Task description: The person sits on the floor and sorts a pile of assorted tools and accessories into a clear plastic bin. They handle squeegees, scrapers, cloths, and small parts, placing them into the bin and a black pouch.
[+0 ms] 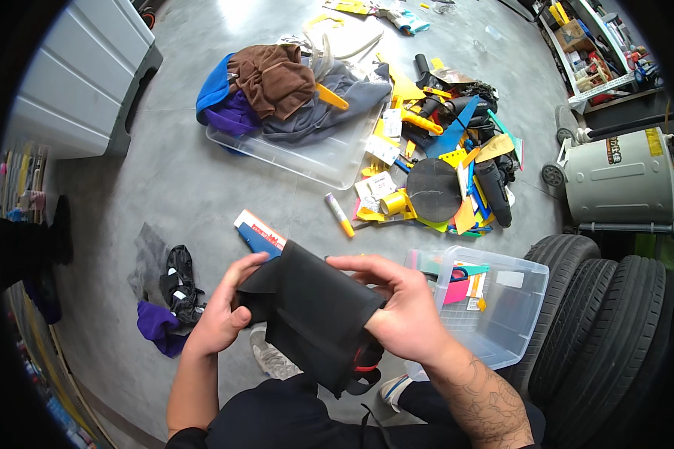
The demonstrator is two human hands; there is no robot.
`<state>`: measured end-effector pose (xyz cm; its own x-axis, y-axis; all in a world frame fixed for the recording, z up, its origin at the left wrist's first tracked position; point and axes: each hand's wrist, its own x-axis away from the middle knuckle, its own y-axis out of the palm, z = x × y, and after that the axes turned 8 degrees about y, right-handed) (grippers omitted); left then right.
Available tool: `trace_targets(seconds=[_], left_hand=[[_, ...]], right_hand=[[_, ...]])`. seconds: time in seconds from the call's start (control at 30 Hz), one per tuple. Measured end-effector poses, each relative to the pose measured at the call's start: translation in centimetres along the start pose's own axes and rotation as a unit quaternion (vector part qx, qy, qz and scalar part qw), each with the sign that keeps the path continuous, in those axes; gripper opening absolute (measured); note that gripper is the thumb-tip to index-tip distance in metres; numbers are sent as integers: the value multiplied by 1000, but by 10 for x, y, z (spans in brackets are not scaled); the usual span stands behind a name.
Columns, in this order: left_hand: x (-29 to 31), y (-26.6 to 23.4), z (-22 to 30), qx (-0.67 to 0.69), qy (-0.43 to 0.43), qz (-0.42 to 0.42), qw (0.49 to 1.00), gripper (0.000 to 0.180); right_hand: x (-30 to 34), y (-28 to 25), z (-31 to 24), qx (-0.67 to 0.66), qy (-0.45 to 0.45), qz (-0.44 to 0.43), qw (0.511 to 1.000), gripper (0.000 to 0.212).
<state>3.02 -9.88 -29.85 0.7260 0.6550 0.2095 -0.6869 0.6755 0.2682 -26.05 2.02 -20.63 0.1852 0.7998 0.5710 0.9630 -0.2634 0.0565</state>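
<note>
A black fabric pouch (318, 307) with a broad flap and a bit of red trim is held up in front of my lap. Its left edge is pinched between the thumb and fingers of my left hand (219, 305). My right hand (410, 308) grips the right side, fingers stretched over the top edge and partly hidden behind the fabric. Past the pouch's far edge shows a flat blue, white and red packet (260, 233); whether it lies on the floor or touches my left fingertips, I cannot tell.
A clear tub (494, 322) with stationery stands at right, beside stacked tyres (606, 322). Ahead lie a mixed pile of tools (442, 161) and a clear bin (314, 166) heaped with clothes. Purple cloth (161, 329) and a marker (339, 215) lie on the floor.
</note>
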Motion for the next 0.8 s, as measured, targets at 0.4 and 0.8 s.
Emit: trace_targets(seconds=[0.4,0.8], left_hand=[[22,-33,-1,-103,9,-55,993,9],[85,-29,-43,-289,-47,-207,934,22]], right_hand=[[36,-26,18,271,80,-242,928,57],[79,17,160,438,34,-208,874,68]])
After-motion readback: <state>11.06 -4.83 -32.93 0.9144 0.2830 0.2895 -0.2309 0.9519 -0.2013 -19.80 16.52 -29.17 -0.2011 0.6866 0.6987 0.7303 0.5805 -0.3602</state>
